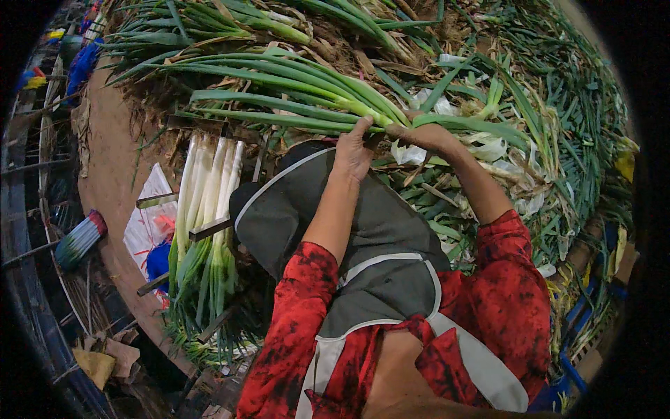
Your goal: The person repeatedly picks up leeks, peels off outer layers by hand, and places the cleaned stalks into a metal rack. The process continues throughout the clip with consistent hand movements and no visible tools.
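A leek-like green onion [314, 112] with long green leaves fanned to the left lies across both hands above my apron [392, 214]. My left hand [356, 149] is closed around the lower part of its leaves, thumb on top. Beside it, at the pale green stem, my right hand [424, 137] grips the plant, its fingertips partly hidden by leaves. To the left of my knees, several trimmed white stalks [209, 178] rest side by side in a metal rack [209, 229], green tops towards the bottom of the view.
Untrimmed green onions [209, 26] with roots lie at the top. Leaf waste [581, 105] and translucent plastic scraps [411, 153] cover the right side. A white sack [149, 209] with blue and red strings is left of the rack. A bundle of coloured strands [80, 241] lies at the far left.
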The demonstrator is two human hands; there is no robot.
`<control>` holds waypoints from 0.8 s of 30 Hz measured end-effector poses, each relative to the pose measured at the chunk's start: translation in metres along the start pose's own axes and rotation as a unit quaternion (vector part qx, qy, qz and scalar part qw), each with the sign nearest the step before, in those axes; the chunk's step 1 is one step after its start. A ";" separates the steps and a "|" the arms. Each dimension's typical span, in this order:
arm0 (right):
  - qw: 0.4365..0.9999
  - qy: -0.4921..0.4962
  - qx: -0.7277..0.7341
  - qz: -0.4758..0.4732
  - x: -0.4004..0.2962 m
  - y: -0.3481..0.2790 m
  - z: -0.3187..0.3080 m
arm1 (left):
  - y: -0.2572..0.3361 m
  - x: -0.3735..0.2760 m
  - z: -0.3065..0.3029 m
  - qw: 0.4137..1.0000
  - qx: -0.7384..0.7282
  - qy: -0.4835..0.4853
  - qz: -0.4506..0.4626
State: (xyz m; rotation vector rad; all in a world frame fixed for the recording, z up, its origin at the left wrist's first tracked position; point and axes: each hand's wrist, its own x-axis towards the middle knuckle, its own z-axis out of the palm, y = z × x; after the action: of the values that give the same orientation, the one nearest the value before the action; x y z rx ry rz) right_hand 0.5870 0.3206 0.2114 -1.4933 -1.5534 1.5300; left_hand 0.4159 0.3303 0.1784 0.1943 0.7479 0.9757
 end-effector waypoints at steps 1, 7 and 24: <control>1.000 0.013 -0.002 0.007 0.003 -0.004 0.005 | 0.002 -0.001 -0.003 1.000 -0.005 0.008 0.000; 0.991 0.109 0.071 0.037 0.011 0.002 0.023 | 0.007 -0.010 0.004 0.996 0.055 0.036 0.058; 0.887 0.265 -0.345 0.157 -0.044 0.160 -0.093 | 0.050 -0.033 -0.009 0.926 0.249 0.117 0.260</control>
State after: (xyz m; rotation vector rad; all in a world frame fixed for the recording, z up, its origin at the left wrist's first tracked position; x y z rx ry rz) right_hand 0.7378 0.2789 0.1034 -2.4016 -1.6245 0.5789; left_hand 0.3655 0.3306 0.2110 0.7611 1.1948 1.3103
